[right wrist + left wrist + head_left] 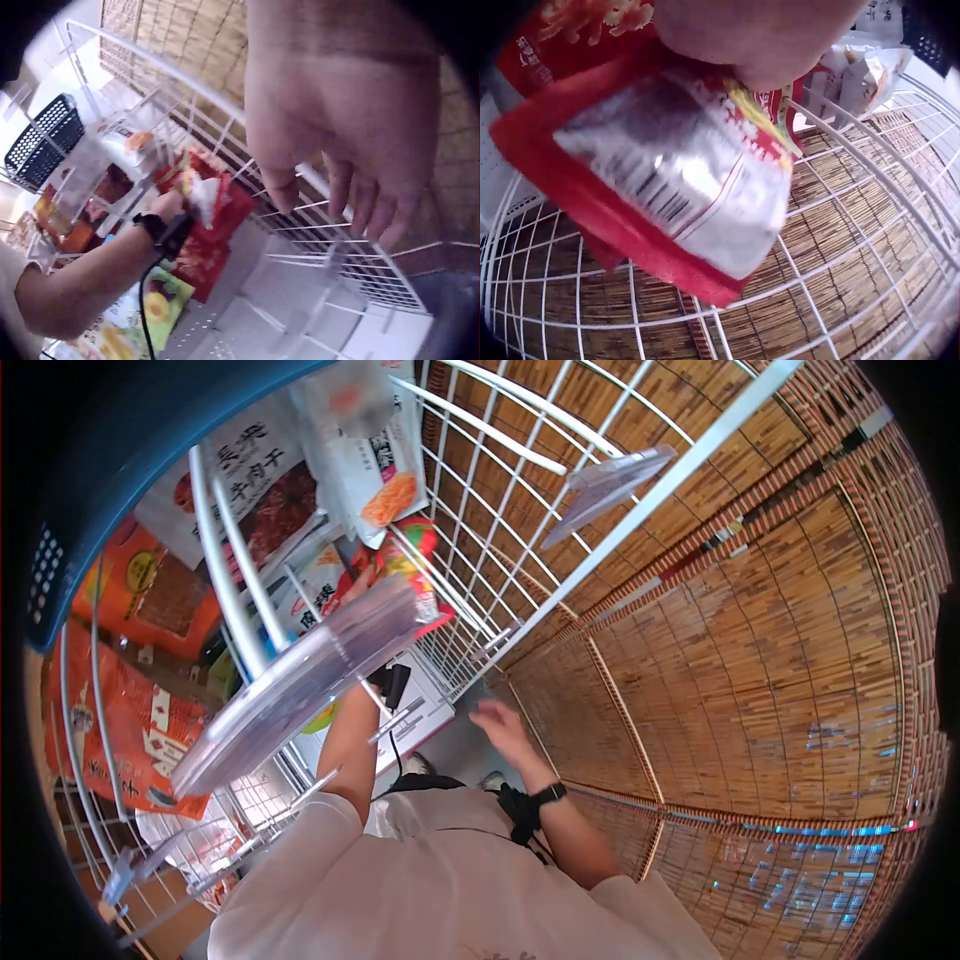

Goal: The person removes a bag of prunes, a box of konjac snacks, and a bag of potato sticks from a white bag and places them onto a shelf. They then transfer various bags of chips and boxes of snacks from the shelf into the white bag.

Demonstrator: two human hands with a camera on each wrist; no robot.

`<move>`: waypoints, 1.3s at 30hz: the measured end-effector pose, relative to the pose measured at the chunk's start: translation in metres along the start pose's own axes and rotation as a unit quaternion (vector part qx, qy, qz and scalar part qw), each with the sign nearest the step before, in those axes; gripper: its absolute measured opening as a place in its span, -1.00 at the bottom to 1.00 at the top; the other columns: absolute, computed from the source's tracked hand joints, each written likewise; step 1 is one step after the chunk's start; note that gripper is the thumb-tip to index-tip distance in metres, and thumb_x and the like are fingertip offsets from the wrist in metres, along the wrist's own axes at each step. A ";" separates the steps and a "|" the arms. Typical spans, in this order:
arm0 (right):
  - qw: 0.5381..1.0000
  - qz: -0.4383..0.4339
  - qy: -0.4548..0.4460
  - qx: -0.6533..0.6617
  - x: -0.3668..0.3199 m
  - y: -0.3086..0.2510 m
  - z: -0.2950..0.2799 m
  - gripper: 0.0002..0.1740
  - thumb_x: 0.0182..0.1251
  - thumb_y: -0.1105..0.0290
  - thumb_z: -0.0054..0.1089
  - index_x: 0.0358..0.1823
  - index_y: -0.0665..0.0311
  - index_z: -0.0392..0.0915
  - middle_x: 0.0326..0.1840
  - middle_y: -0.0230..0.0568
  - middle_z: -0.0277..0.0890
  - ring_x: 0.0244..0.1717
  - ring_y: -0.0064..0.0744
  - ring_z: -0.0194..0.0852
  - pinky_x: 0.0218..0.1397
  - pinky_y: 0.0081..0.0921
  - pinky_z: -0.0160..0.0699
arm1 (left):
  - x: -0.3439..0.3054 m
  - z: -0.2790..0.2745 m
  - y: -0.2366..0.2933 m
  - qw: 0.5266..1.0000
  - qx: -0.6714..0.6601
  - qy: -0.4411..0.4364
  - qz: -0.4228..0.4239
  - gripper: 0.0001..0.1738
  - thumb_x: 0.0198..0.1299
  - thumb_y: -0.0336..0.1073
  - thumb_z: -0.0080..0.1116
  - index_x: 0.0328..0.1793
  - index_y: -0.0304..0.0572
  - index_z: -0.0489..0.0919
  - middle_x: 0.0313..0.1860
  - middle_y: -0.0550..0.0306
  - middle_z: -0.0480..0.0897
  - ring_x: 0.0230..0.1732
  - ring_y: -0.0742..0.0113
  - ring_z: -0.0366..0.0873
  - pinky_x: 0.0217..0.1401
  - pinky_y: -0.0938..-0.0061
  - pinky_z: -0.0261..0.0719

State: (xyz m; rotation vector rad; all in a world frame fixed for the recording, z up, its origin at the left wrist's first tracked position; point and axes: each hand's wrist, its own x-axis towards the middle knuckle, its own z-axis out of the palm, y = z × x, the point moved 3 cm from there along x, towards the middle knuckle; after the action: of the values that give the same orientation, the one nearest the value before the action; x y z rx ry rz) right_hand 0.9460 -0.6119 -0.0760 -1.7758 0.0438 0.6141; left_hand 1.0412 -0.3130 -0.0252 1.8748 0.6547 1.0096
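Observation:
My left hand point(757, 37) grips a red snack packet point(675, 180) by its upper part, the silver back with a barcode turned to the left wrist camera. In the head view the same hand is largely hidden behind a clear price-tag holder point(300, 680). More red packets point(202, 255) hang close beside it, against the white wire rack point(232, 135). My right hand point(345, 135) hangs at the rack's outer side, fingers loosely bent and holding nothing. A dark band circles the right wrist.
White wire hooks point(235, 570) jut out towards me from the rack. Beef jerky bags point(260, 480), orange bags point(160, 590) and a green packet point(165, 304) crowd the left side. A dark blue basket point(45, 142) sits at the back. Woven bamboo screens point(740, 640) stand on the right.

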 end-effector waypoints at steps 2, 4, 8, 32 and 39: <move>0.996 0.082 -0.013 0.014 -0.039 0.040 -0.029 -0.60 0.23 0.27 0.20 0.04 0.34 0.49 -0.04 -0.26 0.53 -0.01 -0.46 0.45 0.01 -0.51 0.45 | 0.006 0.005 0.015 0.995 0.063 0.046 -0.063 -0.72 0.12 -0.26 0.16 -0.09 -0.26 0.64 -0.47 -0.36 0.55 -0.49 -0.01 0.61 -0.36 0.18 0.47; 0.982 0.171 0.023 0.071 -0.081 0.080 -0.057 -0.64 0.27 0.29 0.15 0.03 0.32 0.50 -0.04 -0.28 0.54 -0.03 -0.47 0.47 -0.02 -0.52 0.47 | 0.008 0.002 0.030 0.995 0.083 0.060 -0.019 -0.70 0.14 -0.26 0.14 -0.05 -0.22 0.64 -0.47 -0.36 0.55 -0.42 -0.21 0.57 -0.34 0.12 0.47; 0.953 0.237 0.134 0.136 -0.151 0.124 -0.098 -0.66 0.30 0.30 0.10 0.02 0.35 0.49 -0.10 -0.25 0.56 -0.11 -0.47 0.52 -0.06 -0.53 0.51 | 0.011 0.017 0.010 0.991 0.068 0.114 0.008 -0.71 0.15 -0.30 0.08 -0.08 -0.31 0.65 -0.23 -0.25 0.64 -0.24 -0.16 0.61 -0.11 0.20 0.53; 0.979 0.153 -0.124 0.050 -0.266 0.204 -0.115 -0.72 0.35 0.32 0.03 -0.01 0.32 0.47 -0.16 -0.17 0.61 -0.21 -0.47 0.58 -0.14 -0.58 0.51 | -0.454 -0.305 0.021 0.692 0.283 -0.647 -0.151 -0.28 0.07 0.21 0.10 0.20 -0.19 0.45 0.01 -0.16 0.58 0.08 -0.10 0.51 0.08 0.16 0.49; 0.953 0.158 -0.257 -0.035 -0.266 0.199 -0.035 -0.72 0.37 0.33 0.00 0.01 0.33 0.44 -0.13 -0.10 0.60 -0.19 -0.41 0.59 -0.12 -0.53 0.55 | -0.535 -0.515 0.012 0.759 0.377 -0.408 -0.340 -0.39 0.10 0.08 0.13 0.12 -0.25 0.46 0.00 -0.19 0.58 0.08 -0.10 0.50 0.10 0.16 0.49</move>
State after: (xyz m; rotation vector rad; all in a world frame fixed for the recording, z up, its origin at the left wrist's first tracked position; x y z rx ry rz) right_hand 0.6629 -0.7787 -0.1345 -1.6364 -0.0538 1.3110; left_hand 0.3219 -0.4912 -0.0743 2.1699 1.1447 -0.6624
